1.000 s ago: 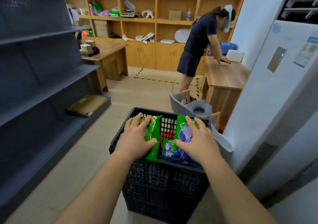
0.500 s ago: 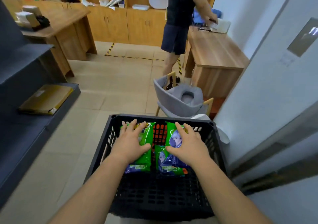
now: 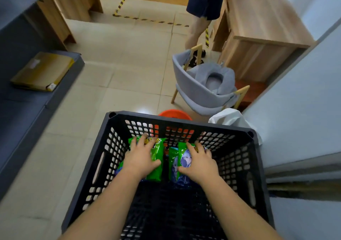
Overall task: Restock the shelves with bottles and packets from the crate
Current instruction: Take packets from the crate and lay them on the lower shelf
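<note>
From my head camera I look down into the black crate (image 3: 118, 147), a perforated plastic one standing on the tiled floor (image 3: 129, 70) right in front of me. Both my arms reach into it. My left hand (image 3: 141, 158) lies on top of a green packet (image 3: 156, 158) at the far end of the crate, fingers spread over its face and thumb hooked round its right edge, so I am grasping it. My right hand (image 3: 200, 163) covers a second green packet (image 3: 181, 159) with a printed figure on it, fingers over the far side and thumb laid across the near part; it grips that packet too. A third green and blue packet (image 3: 173, 163) sits just beside it, between my two hands. All the packets rest inside the crate near its far wall.

To my left stands the grey shelving (image 3: 24, 110), with a flat yellow-brown cardboard package (image 3: 41, 71) on its lowest shelf. Beyond the crate I see an orange tub (image 3: 174, 113), a grey chair (image 3: 204, 92) with a cushion on it, a white bag (image 3: 228, 117), a wooden desk (image 3: 258, 31), and another person's legs (image 3: 197, 29) next to that desk.
</note>
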A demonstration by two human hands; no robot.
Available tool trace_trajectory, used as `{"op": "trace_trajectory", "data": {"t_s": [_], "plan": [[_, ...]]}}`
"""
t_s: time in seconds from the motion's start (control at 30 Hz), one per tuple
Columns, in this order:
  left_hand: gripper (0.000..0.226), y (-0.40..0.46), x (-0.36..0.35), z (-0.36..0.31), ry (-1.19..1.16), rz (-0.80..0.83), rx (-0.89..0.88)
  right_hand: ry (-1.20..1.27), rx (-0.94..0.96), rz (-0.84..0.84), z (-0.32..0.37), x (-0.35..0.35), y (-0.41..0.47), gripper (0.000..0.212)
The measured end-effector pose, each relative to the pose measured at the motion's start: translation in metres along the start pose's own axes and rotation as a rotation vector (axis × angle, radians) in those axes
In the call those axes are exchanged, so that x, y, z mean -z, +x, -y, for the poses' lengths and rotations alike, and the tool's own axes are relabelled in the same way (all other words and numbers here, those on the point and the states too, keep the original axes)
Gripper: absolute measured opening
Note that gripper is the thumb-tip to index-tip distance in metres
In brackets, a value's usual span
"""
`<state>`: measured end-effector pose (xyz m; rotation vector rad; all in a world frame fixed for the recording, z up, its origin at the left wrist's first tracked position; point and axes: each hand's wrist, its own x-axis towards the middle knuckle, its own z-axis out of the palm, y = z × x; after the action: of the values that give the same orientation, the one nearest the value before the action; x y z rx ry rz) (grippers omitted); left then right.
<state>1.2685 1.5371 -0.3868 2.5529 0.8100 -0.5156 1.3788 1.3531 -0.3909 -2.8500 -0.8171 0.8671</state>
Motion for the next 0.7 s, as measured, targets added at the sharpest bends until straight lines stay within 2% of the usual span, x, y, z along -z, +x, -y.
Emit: {"op": "trace_trajectory", "data": {"t_s": [0.27,0.47,0.7], "plan": [[0.09,0.024,-0.019,0.006,0.001,0.016,0.039,0.012,-0.023,0.047,-0.002,-0.016,0.026,0.101],[0.079,0.015,-0.02,0.007,0.03,-0.09,-0.014,0.035,-0.015,-0.066,-0.008,-0.016,0.014,0.095],[0.07,-0.028,0.003,0.0,0.053,-0.124,-0.121,0.082,0.041,-0.198,-0.013,0.004,-0.02,0.084]]}}
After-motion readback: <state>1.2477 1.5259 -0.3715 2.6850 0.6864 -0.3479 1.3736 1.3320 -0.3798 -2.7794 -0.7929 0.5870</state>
